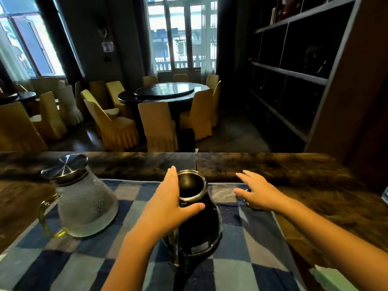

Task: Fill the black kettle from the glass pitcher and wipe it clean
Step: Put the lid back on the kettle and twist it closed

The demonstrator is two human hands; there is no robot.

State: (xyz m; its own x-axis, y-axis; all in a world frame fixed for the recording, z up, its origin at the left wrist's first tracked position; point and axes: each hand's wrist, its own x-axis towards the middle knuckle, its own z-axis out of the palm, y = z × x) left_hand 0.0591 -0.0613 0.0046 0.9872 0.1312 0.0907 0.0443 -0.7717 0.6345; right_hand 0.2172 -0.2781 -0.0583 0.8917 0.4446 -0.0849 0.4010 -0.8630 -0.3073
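Observation:
The black kettle [199,225] stands upright on a blue checked cloth [247,238], its round mouth uncovered and its thin spout rising at the back. My left hand [168,204] wraps around the kettle's neck just under the rim. My right hand [259,191] hovers to the kettle's right with fingers spread, over a small dark round object, perhaps the kettle's lid [248,201], mostly hidden beneath it. The glass pitcher [84,204], frosted, with a steel lid and a yellowish handle, stands at the left on the cloth.
The cloth lies on a dark mottled counter [294,169] whose far edge drops to a dining room with yellow-covered chairs. A tall dark shelf unit [304,70] stands at the right. A pale green thing [333,278] lies at the lower right.

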